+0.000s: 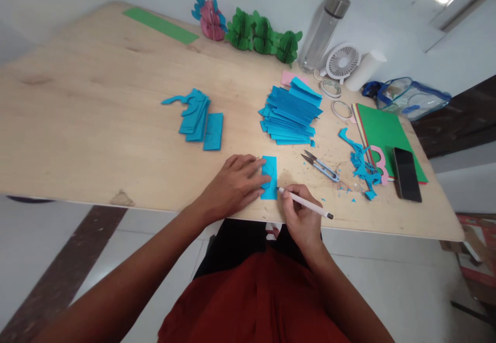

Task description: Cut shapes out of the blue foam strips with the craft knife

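Note:
A small blue paper piece point(272, 178) lies near the table's front edge, with curved lines on it. My left hand point(235, 184) rests on its left side, palm down, fingers spread and fingertips on the paper. My right hand point(302, 213) grips a white pen point(310, 204) with a dark end cap, its tip at the paper's right edge. Behind is a thick pile of blue strips point(290, 113). To the left lie cut blue pieces point(196, 115) and a separate blue rectangle point(213, 131). Thread snips point(321, 166) lie right of the paper.
Blue scraps point(363, 165), a phone point(406, 174) and green sheets point(391, 136) are on the right. Along the wall stand green paper figures point(263, 35), a pink one point(212, 20), a bottle point(323, 33) and a fan point(343, 62). Tape rolls point(341, 110) lie near a clear pouch point(414, 97).

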Available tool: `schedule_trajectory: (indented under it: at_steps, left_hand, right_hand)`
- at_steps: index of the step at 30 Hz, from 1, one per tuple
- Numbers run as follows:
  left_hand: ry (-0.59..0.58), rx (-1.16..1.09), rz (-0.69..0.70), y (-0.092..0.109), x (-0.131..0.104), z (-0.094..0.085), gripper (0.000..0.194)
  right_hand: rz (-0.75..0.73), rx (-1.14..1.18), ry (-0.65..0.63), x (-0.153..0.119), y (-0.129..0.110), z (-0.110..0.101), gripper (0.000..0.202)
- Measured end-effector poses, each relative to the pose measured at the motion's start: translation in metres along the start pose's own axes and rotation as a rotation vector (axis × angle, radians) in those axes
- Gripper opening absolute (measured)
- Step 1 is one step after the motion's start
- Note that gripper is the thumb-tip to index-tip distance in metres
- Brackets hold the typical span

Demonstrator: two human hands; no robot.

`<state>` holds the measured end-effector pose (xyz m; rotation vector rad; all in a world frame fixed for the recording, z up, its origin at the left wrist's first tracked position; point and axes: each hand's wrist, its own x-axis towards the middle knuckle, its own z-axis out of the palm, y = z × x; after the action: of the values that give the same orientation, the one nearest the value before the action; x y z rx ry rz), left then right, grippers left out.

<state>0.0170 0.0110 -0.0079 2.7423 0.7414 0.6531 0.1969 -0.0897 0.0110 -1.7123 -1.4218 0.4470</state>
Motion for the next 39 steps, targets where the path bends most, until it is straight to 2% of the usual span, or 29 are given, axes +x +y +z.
schedule_trajectory:
  at_steps: [21,26,31,39]
  left_hand:
    - [0.017,0.004,0.009,-0.0017,-0.0011,0.0030,0.024]
    - [-0.001,0.007,0.004,-0.0018,-0.0008,0.0021,0.025]
    - [-0.001,-0.007,-0.003,-0.0010,0.0002,0.0005,0.025]
    - [0.017,-0.019,-0.012,-0.0003,0.0002,0.0001,0.024]
  right_hand:
    - [0.003,-0.007,0.005,-0.0076,0.0011,0.0001,0.013]
    - [0.053,0.096,0.027,-0.0062,0.0000,-0.0001,0.013]
    - [0.077,0.193,-0.058,-0.0048,-0.0030,0.0000,0.013]
    - [0.039,0.111,-0.139,-0.0101,-0.0031,0.0058,0.011]
